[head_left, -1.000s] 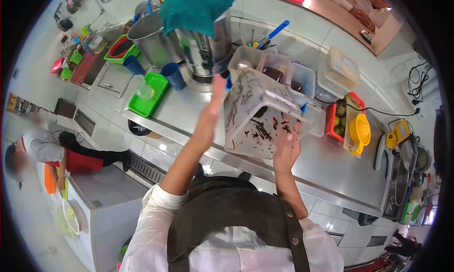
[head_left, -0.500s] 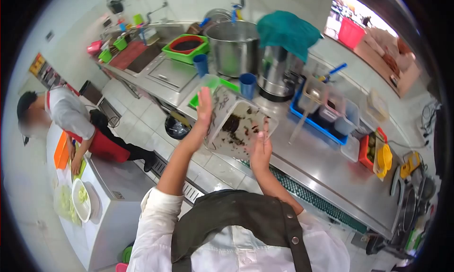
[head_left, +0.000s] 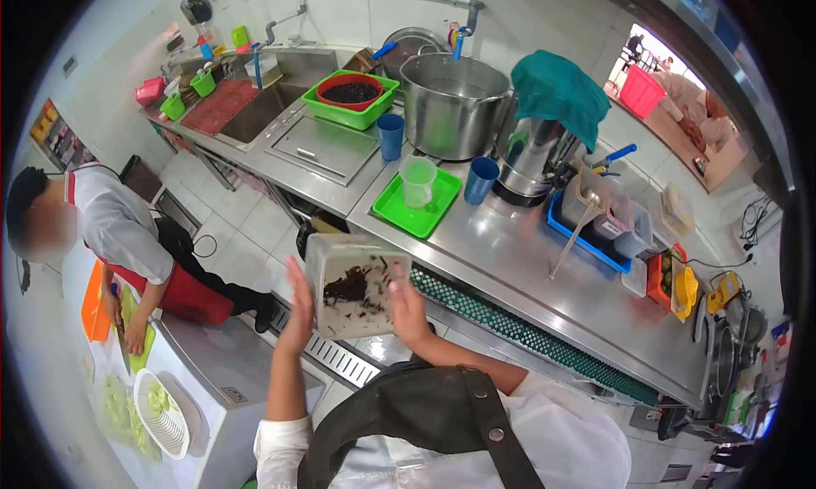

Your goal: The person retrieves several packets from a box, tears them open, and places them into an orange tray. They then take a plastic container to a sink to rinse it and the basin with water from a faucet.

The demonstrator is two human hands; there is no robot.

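Note:
A clear plastic container [head_left: 357, 249] is tilted in front of me, its inside facing me. Dark, wet-looking leafy bits [head_left: 346, 285] cling to the bottom in a clump and scattered pieces. My left hand [head_left: 296, 310] presses along the container's left side, fingers straight and pointing up. On the opposite side, my right hand [head_left: 408, 313] grips the wall with its thumb along the edge; some of its fingers are hidden behind. The container is over the floor gap beside the steel counter [head_left: 527, 260].
A green tray [head_left: 395, 215] holds a clear cup [head_left: 417, 181]. Near it are blue cups [head_left: 482, 180], a large steel pot [head_left: 450, 107] and a cloth-covered steel urn [head_left: 531, 153]. At left, a co-worker [head_left: 127, 226] works at a white counter [head_left: 212, 353] with a knife over greens.
Both hands and the container have moved left and down, away from the steel counter. The green tray and clear cup now show fully. My view has shifted slightly.

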